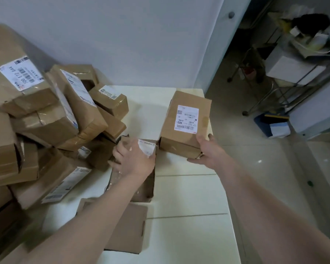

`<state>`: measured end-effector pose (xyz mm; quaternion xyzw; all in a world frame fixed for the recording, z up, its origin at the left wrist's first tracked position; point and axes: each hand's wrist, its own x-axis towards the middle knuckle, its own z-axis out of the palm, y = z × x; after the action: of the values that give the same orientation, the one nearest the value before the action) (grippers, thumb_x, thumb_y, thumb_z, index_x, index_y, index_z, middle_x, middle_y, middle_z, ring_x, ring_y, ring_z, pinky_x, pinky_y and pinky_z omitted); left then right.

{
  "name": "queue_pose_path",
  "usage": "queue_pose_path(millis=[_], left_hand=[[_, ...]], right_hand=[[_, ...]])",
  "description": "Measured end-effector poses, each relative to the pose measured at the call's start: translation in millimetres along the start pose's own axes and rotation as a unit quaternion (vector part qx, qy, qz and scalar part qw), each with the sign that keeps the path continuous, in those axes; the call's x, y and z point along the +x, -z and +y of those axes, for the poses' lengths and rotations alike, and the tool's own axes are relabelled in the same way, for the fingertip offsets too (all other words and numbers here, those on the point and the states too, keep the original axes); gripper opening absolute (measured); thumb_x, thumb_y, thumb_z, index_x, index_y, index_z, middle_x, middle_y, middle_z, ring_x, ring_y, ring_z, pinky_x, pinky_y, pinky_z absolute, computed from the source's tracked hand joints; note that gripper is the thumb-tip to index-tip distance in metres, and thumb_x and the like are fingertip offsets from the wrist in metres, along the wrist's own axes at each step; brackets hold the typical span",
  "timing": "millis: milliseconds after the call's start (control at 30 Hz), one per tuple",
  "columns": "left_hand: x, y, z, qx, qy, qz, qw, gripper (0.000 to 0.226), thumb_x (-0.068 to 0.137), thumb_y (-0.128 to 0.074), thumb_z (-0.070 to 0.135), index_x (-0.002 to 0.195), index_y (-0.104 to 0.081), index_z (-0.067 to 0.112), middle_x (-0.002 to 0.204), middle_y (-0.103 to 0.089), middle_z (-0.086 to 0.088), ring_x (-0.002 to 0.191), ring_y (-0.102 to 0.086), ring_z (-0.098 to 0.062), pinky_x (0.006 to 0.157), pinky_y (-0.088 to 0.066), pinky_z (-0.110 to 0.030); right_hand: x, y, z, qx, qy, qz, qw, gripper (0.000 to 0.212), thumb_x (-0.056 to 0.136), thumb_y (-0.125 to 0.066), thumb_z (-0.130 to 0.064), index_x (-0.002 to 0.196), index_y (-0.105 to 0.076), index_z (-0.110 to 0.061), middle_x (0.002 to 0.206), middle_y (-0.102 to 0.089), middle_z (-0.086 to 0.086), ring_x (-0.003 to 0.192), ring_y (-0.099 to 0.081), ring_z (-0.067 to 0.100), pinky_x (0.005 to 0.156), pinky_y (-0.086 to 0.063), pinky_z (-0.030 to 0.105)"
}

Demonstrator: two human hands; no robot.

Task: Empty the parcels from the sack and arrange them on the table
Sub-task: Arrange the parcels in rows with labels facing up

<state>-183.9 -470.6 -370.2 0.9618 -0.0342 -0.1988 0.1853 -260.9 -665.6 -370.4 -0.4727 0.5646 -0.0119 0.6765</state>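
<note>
Boxy cardboard parcels in both hands

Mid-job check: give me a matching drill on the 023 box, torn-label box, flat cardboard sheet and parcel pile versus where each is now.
Things: 1 023 box; 2 torn-label box; 3 flat cardboard sheet; 4 parcel pile.
Places: A heaped at the left of the table; B gripped by the left hand; C lying nearest the camera; D held by the right hand.
Pairs: 1-D, 2-B, 3-C, 4-A.
</note>
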Motion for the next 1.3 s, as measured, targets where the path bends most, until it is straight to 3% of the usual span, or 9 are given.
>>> queue_pose_path(millis=[133, 300, 433, 600, 767, 1000, 1167, 1233, 1300], left_hand=[[7, -5, -12, 0.023, 0.065, -0.122, 0.990, 0.117, 0.065, -0.073, 0.068, 0.148, 0.006, 0.043, 0.156, 0.013, -0.016, 0.141, -0.007, -0.038, 0.104, -0.026, -0.061], [19, -15, 8, -0.018, -0.021, -0.032, 0.999, 0.119, 0.067, -0.076, 0.062, 0.152, 0.002, 0.031, 0.154, 0.010, -0.017, 0.139, -0.010, -0.036, 0.105, -0.030, -0.050], [23, -17, 24, -0.003, -0.036, 0.001, 0.999, 0.117, 0.066, -0.075, 0.062, 0.152, -0.003, 0.028, 0.153, 0.013, -0.020, 0.140, -0.005, -0.038, 0.109, -0.027, -0.055], [4, -27, 24, 0.150, -0.019, -0.138, 0.979, 0.139, 0.057, -0.078, 0.068, 0.146, 0.024, 0.038, 0.146, 0.042, -0.014, 0.144, 0.016, -0.038, 0.101, -0.024, -0.073], [36, -15, 33, 0.096, -0.038, -0.023, 0.994, 0.125, 0.060, -0.074, 0.067, 0.151, 0.008, 0.037, 0.153, 0.028, -0.013, 0.139, -0.007, -0.041, 0.102, -0.032, -0.059], [97, -5, 91, -0.056, -0.013, 0.085, 0.995, 0.102, 0.060, -0.071, 0.065, 0.143, -0.026, 0.026, 0.152, -0.008, -0.021, 0.127, -0.026, -0.041, 0.103, -0.029, -0.050], [135, -12, 103, -0.071, -0.076, 0.003, 0.995, 0.088, 0.074, -0.063, 0.070, 0.146, -0.031, 0.032, 0.157, -0.005, -0.019, 0.144, -0.007, -0.037, 0.115, -0.018, -0.051], [144, -18, 91, -0.043, -0.119, -0.013, 0.992, 0.079, 0.077, -0.068, 0.058, 0.145, -0.033, 0.039, 0.160, 0.008, -0.010, 0.147, 0.004, -0.035, 0.116, -0.015, -0.057], [153, -25, 78, -0.050, -0.156, 0.003, 0.987, 0.069, 0.084, -0.070, 0.035, 0.144, -0.037, 0.041, 0.161, 0.013, -0.004, 0.147, 0.006, -0.031, 0.118, -0.018, -0.049]], right_hand=[[23, -24, -25, 0.008, 0.128, 0.131, 0.983, 0.050, 0.101, -0.045, -0.030, 0.148, -0.030, -0.024, 0.125, -0.049, 0.000, 0.100, -0.054, 0.025, 0.079, -0.058, 0.052], [32, -40, -28, -0.020, 0.201, 0.261, 0.944, 0.045, 0.097, -0.042, -0.011, 0.140, -0.043, -0.026, 0.139, -0.034, 0.011, 0.101, -0.051, 0.027, 0.096, -0.046, 0.038], [28, -37, -26, -0.204, 0.234, 0.264, 0.913, 0.046, 0.097, -0.044, -0.011, 0.139, -0.044, -0.033, 0.152, -0.019, 0.009, 0.128, -0.036, 0.031, 0.091, -0.034, 0.029], [31, -37, -17, -0.226, 0.249, 0.191, 0.922, 0.041, 0.101, -0.041, -0.026, 0.139, -0.038, -0.041, 0.151, -0.023, 0.003, 0.126, -0.037, 0.032, 0.099, -0.039, 0.040], [36, -24, -15, -0.138, 0.290, 0.193, 0.927, 0.044, 0.100, -0.040, -0.008, 0.136, -0.046, -0.034, 0.148, -0.024, 0.001, 0.116, -0.050, 0.017, 0.094, -0.038, 0.027], [48, -2, -39, -0.168, 0.294, 0.165, 0.926, 0.058, 0.092, -0.029, 0.007, 0.126, -0.056, -0.032, 0.144, -0.033, -0.004, 0.110, -0.051, 0.012, 0.098, -0.047, 0.034], [69, -6, -49, -0.196, 0.326, 0.172, 0.909, 0.052, 0.097, -0.033, -0.002, 0.130, -0.054, -0.036, 0.131, -0.039, -0.005, 0.113, -0.051, 0.016, 0.101, -0.040, 0.029], [79, -14, -46, -0.208, 0.343, 0.181, 0.898, 0.050, 0.099, -0.034, -0.006, 0.136, -0.049, -0.037, 0.135, -0.038, -0.002, 0.115, -0.050, 0.020, 0.101, -0.037, 0.028], [86, -23, -47, -0.200, 0.346, 0.178, 0.899, 0.051, 0.100, -0.034, -0.007, 0.137, -0.048, -0.038, 0.140, -0.036, 0.000, 0.118, -0.049, 0.022, 0.105, -0.037, 0.031]])
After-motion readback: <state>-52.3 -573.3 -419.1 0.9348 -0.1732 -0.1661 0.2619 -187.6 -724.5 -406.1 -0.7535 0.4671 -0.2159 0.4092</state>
